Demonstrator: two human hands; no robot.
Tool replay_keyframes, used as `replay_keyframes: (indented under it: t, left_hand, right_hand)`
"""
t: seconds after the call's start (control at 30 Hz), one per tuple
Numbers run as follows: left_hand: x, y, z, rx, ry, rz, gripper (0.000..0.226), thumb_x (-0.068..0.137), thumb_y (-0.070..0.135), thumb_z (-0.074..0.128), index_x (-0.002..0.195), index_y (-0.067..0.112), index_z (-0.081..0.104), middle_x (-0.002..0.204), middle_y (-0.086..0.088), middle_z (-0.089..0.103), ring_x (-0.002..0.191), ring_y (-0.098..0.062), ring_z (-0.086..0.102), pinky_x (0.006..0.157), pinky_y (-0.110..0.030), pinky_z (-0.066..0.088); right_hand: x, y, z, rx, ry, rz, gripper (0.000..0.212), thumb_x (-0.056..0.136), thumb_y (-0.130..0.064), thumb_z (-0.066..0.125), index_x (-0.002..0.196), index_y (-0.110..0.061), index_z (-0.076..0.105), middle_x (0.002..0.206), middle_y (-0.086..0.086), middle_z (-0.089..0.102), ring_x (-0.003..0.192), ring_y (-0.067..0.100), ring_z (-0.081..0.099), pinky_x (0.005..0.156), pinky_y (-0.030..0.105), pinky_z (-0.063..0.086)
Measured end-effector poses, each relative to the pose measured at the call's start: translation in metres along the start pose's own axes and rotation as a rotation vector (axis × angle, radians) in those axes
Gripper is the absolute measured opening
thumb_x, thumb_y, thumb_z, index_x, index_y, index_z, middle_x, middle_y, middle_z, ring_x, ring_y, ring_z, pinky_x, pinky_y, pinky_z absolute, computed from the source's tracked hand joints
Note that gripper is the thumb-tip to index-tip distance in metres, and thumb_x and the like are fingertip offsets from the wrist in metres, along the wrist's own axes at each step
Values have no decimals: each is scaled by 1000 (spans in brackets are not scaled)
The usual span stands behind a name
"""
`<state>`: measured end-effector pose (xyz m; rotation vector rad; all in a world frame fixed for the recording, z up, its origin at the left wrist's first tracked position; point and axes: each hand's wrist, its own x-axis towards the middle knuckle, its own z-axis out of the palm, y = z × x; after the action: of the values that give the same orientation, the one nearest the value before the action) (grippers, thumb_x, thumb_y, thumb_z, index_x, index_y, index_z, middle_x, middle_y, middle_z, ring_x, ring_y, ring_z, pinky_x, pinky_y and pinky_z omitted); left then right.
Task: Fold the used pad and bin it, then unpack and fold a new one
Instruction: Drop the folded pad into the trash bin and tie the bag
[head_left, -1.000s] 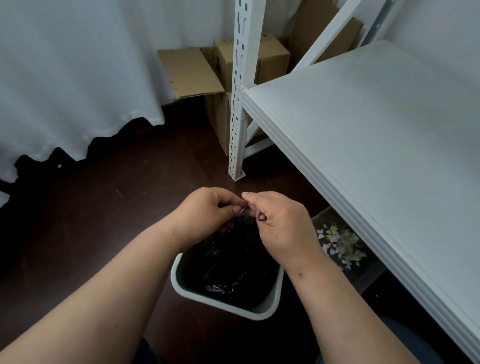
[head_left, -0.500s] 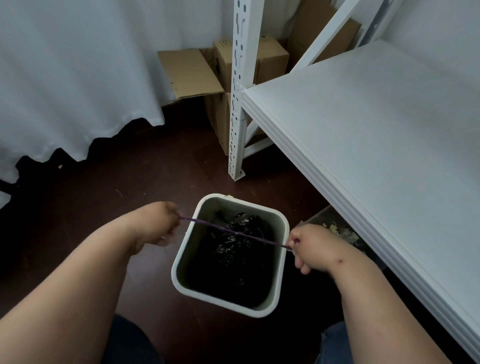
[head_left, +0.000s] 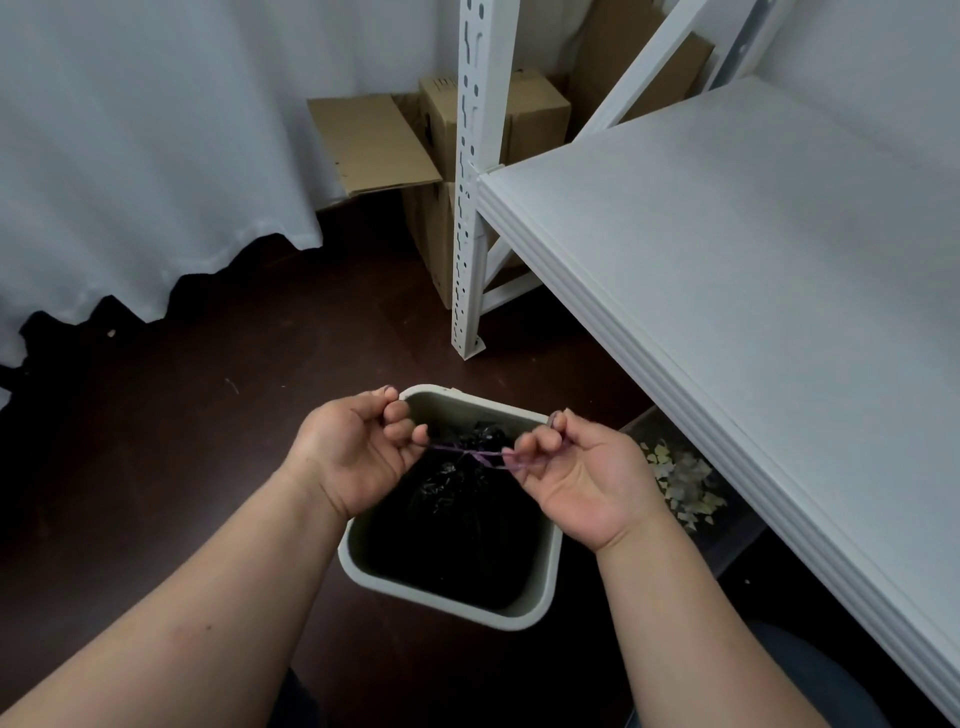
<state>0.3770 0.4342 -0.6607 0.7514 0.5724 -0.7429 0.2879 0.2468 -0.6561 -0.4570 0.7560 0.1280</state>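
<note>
Hands (head_left: 358, 457) (head_left: 576, 478) on purple string (head_left: 467, 453) — perhaps knotted

Glossy black bag (head_left: 457, 499), seemingly plastic bin (head_left: 524, 608)

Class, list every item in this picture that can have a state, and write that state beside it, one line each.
left hand: fingers curled, pinching one end of the purple drawstring
right hand: fingers curled, pinching the other end
purple drawstring: crossed in a knot between the hands
black bin bag: gathered shut, inside the bin
bin: upright, uncovered
cardboard box: one flap open
</note>
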Motion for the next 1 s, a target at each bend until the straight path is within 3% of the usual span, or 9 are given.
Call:
replay_keyframes:
  t: [0.1, 0.27, 0.4, 0.47, 0.57, 0.67, 0.77, 0.93, 1.0]
  left_hand:
    - [8, 3, -7, -26, 132, -17, 25, 96, 6, 30, 77, 14, 45, 58, 2, 37, 43, -10, 28, 55, -24, 33]
    - [22, 10, -24, -102, 343, -54, 31, 94, 4, 22, 73, 14, 42, 54, 3, 32, 41, -10, 20, 53, -22, 25]
    - [31, 10, -37, -83, 428, -45, 35, 93, 5, 19, 69, 16, 41, 53, 4, 32, 37, -10, 20, 50, -21, 21]
    - [26, 12, -31, 7, 366, -2, 32, 96, 6, 25, 72, 15, 45, 56, 4, 35, 40, -9, 23, 48, -20, 23]
    - [8, 13, -9, 316, 146, 124, 25, 98, 8, 40, 77, 10, 53, 60, -3, 45, 40, -8, 27, 40, -19, 26]
    - [-13, 8, 18, 641, -90, 199, 19, 99, 9, 45, 85, 5, 56, 70, -9, 59, 40, -7, 28, 38, -16, 26]
    - [-26, 0, 36, 846, -246, 193, 16, 98, 8, 49, 86, 2, 56, 92, -11, 71, 42, -8, 30, 39, -17, 27]
    - [-33, -1, 44, 966, -399, 128, 18, 97, 10, 50, 80, 7, 53, 63, -1, 54, 43, -9, 30, 39, -16, 25]
    - [-34, 1, 43, 983, -392, 127, 17, 97, 11, 51, 80, 8, 55, 68, -6, 57, 43, -9, 32, 41, -17, 27]
  right_hand:
    - [3, 0, -10, 24, 95, 38, 35, 102, -24, 36, 70, -16, 46, 53, -1, 38, 53, 17, 46, 74, 34, 42]
    - [10, -6, -31, 84, 269, 36, 33, 103, -23, 34, 72, -18, 42, 49, -2, 36, 54, 16, 45, 71, 32, 39]
    - [16, 4, -37, 94, 309, 78, 32, 102, -21, 33, 71, -17, 41, 48, -2, 36, 56, 15, 42, 70, 31, 37]
    - [15, 1, -33, 101, 306, 53, 32, 103, -22, 33, 72, -18, 42, 48, -2, 37, 57, 15, 43, 69, 31, 37]
    - [9, -15, -19, 38, 259, -64, 32, 102, -23, 35, 73, -19, 46, 49, -2, 44, 59, 16, 50, 69, 30, 38]
    - [-4, -27, 8, -232, 54, -232, 28, 102, -22, 38, 78, -17, 50, 62, 2, 62, 68, 20, 65, 70, 32, 44]
    - [-19, -19, 45, -589, -119, -402, 31, 103, -17, 38, 76, -12, 52, 83, 11, 72, 80, 23, 67, 74, 32, 52]
    - [-25, 0, 69, -891, -101, -490, 32, 103, -19, 41, 76, -16, 59, 103, 0, 72, 87, 15, 63, 70, 29, 49]
    - [-22, -1, 66, -879, -80, -498, 29, 103, -22, 42, 84, -16, 63, 104, -4, 71, 92, 14, 61, 67, 27, 47]
